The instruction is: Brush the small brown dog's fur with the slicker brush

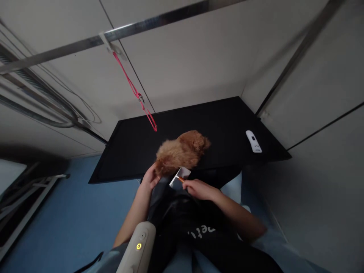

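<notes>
A small dog with curly reddish-brown fur (182,151) is on a black table (224,121), close to its near edge. My left hand (150,177) holds the dog at its lower left end, fingers curled against the fur; exactly which body part it grips is hidden. In my right hand (200,189) is a slicker brush (182,175), the orange-brown handle inside my closed fingers. The brush's flat, pale head is tilted just below the dog's near side. Whether its bristles touch the fur, I cannot tell.
A pink grooming loop (132,86) hangs from a metal bar (159,23) above the table. White clippers (253,141) lie near the right end. A beige device with a lit yellow button (138,246) is close in front of me. Grey hoses (36,81) run along the left wall.
</notes>
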Demonstrator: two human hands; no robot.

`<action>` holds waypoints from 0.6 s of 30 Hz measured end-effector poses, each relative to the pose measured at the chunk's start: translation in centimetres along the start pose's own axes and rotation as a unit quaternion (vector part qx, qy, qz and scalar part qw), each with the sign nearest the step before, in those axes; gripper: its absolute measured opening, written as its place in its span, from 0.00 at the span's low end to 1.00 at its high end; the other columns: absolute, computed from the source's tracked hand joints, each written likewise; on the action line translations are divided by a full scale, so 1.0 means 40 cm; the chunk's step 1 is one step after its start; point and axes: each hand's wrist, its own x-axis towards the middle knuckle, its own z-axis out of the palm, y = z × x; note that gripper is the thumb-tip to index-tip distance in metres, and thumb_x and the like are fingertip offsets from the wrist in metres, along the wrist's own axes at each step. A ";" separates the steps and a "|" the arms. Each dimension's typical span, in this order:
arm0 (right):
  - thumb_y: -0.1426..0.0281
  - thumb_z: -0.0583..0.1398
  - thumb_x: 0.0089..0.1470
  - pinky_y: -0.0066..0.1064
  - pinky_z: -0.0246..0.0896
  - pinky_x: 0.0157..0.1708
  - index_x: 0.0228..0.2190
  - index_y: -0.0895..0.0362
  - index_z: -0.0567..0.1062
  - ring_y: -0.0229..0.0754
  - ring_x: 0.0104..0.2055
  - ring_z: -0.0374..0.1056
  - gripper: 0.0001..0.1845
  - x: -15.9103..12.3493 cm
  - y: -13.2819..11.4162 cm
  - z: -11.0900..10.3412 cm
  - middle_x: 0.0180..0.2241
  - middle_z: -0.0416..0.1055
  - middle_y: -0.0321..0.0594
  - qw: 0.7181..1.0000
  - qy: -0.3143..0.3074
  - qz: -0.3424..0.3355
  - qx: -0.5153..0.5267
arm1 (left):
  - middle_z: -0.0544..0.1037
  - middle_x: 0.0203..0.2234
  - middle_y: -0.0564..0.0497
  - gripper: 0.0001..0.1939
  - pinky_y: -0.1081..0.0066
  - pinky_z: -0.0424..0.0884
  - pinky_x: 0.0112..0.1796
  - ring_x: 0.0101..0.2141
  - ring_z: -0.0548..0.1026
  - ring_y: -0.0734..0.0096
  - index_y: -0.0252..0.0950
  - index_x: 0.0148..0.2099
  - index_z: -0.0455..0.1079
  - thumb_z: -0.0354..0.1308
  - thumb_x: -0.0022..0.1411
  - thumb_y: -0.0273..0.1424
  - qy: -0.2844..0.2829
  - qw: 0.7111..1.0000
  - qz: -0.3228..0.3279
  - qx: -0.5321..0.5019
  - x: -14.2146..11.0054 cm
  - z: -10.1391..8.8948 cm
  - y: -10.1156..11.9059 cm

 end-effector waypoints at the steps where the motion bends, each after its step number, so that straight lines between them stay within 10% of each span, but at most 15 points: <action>1: 0.74 0.52 0.54 0.26 0.58 0.34 0.40 0.53 0.71 0.36 0.31 0.67 0.13 -0.028 0.046 -0.016 0.32 0.73 0.34 0.999 0.031 0.025 0.018 | 0.79 0.28 0.49 0.11 0.69 0.75 0.31 0.27 0.76 0.67 0.36 0.36 0.74 0.64 0.47 0.30 0.001 1.000 -0.005 -0.001 -0.006 0.007 -0.001; 6: 0.72 0.50 0.55 0.31 0.61 0.37 0.54 0.59 0.61 0.42 0.33 0.69 0.24 -0.095 0.247 -0.161 0.33 0.74 0.42 0.915 0.299 0.272 -0.027 | 0.78 0.35 0.48 0.20 0.68 0.73 0.35 0.34 0.76 0.66 0.36 0.40 0.72 0.65 0.47 0.42 -0.014 0.996 0.081 -0.039 -0.029 0.059 -0.035; 10: 0.64 0.52 0.56 0.37 0.58 0.43 0.46 0.61 0.70 0.51 0.44 0.67 0.20 -0.068 0.308 -0.341 0.40 0.71 0.54 0.849 0.336 0.333 -0.235 | 0.74 0.25 0.56 0.17 0.75 0.68 0.31 0.26 0.71 0.76 0.36 0.32 0.69 0.68 0.43 0.39 0.061 0.978 0.195 -0.037 -0.025 0.094 -0.071; 14: 0.61 0.56 0.54 0.47 0.55 0.46 0.51 0.71 0.66 0.62 0.52 0.60 0.30 -0.075 0.367 -0.518 0.48 0.63 0.67 0.706 0.445 0.440 -0.330 | 0.71 0.21 0.57 0.16 0.76 0.65 0.29 0.23 0.69 0.78 0.35 0.29 0.67 0.67 0.43 0.38 0.098 0.974 0.193 -0.065 -0.010 0.100 -0.085; 18: 0.67 0.58 0.51 0.45 0.59 0.43 0.49 0.69 0.69 0.61 0.51 0.64 0.25 -0.107 0.431 -0.626 0.46 0.65 0.66 0.709 0.383 0.527 -0.270 | 0.72 0.21 0.57 0.14 0.76 0.65 0.29 0.23 0.69 0.78 0.35 0.29 0.66 0.66 0.44 0.37 0.110 0.971 0.185 -0.102 -0.001 0.095 -0.090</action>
